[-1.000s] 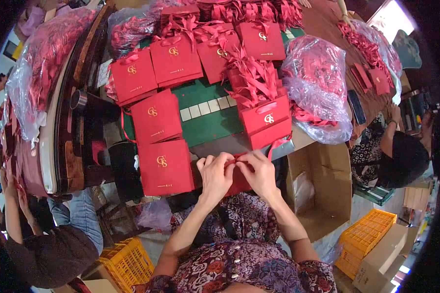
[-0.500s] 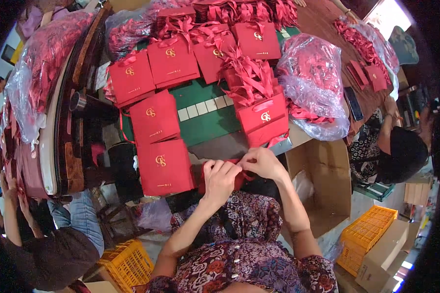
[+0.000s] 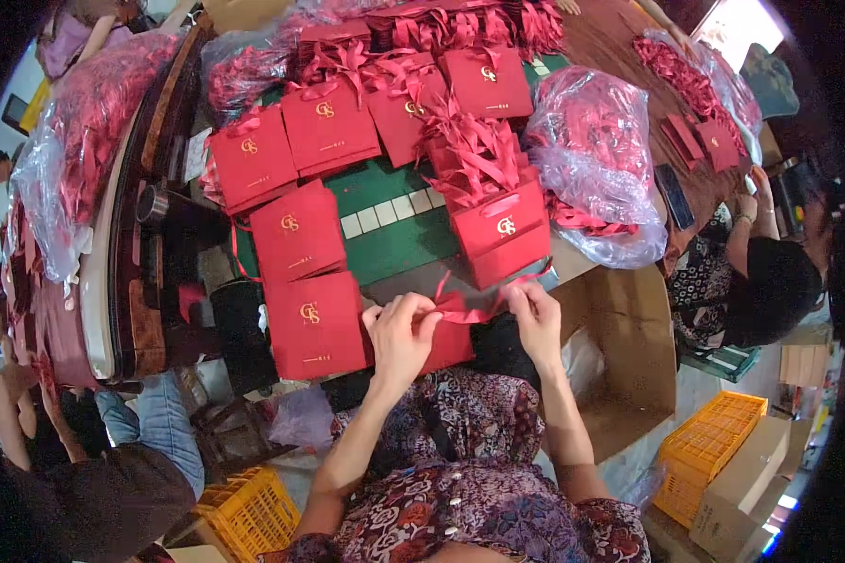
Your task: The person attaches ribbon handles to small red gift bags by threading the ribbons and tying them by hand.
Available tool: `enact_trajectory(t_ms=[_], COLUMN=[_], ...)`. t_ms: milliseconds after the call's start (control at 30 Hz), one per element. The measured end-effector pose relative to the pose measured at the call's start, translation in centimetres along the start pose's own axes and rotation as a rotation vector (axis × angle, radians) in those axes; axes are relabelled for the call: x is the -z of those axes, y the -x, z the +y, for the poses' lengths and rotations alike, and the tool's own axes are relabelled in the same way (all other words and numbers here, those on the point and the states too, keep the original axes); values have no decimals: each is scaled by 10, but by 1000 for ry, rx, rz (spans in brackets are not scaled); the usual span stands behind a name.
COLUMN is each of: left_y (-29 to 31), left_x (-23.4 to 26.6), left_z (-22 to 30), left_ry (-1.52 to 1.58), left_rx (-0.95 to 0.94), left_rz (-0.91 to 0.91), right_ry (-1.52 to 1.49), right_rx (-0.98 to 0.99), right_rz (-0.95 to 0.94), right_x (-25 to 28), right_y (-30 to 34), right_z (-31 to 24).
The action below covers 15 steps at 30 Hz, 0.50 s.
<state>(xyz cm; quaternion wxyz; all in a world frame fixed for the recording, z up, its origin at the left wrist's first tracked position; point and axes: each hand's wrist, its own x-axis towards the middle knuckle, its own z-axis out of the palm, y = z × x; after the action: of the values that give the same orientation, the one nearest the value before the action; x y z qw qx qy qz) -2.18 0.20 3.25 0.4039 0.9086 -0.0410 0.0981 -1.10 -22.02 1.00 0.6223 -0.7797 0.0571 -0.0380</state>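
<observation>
A red paper gift bag (image 3: 450,347) lies at the table's near edge in front of me, partly hidden by my left hand. Over it stretches a red ribbon (image 3: 474,316), drawn out between my two hands. My left hand (image 3: 402,336) pinches the ribbon close to the bag's top. Off to the right, my right hand (image 3: 537,328) has its fingers closed on the ribbon's other end. A stack of flat red bags with gold print (image 3: 314,328) is just left of my left hand. Beyond my right hand stands a row of red bags (image 3: 507,230) with ribbon handles.
More red bags (image 3: 329,127) cover the far side of the green table (image 3: 394,249). A plastic sack of red ribbon goods (image 3: 591,159) sits at right, near a phone (image 3: 674,197). An open cardboard box (image 3: 620,366) and yellow crates (image 3: 714,441) are below. Other people sit at both sides.
My hands were close together over the bag. Now they are apart, my right hand having moved right, with the ribbon pulled out between them.
</observation>
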Motion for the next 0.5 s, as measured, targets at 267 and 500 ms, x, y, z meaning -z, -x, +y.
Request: enact_trajectory(t_ms=[267, 500], left_y=[-6, -9], left_x=[7, 1], left_z=[4, -4], left_ry=[35, 88], left_rx=[3, 6], left_rz=[-38, -93], right_ry=[-362, -992], right_rx=[-679, -513], right_rz=[-318, -38], right_x=[-5, -14], right_y=[38, 12], right_z=[24, 18])
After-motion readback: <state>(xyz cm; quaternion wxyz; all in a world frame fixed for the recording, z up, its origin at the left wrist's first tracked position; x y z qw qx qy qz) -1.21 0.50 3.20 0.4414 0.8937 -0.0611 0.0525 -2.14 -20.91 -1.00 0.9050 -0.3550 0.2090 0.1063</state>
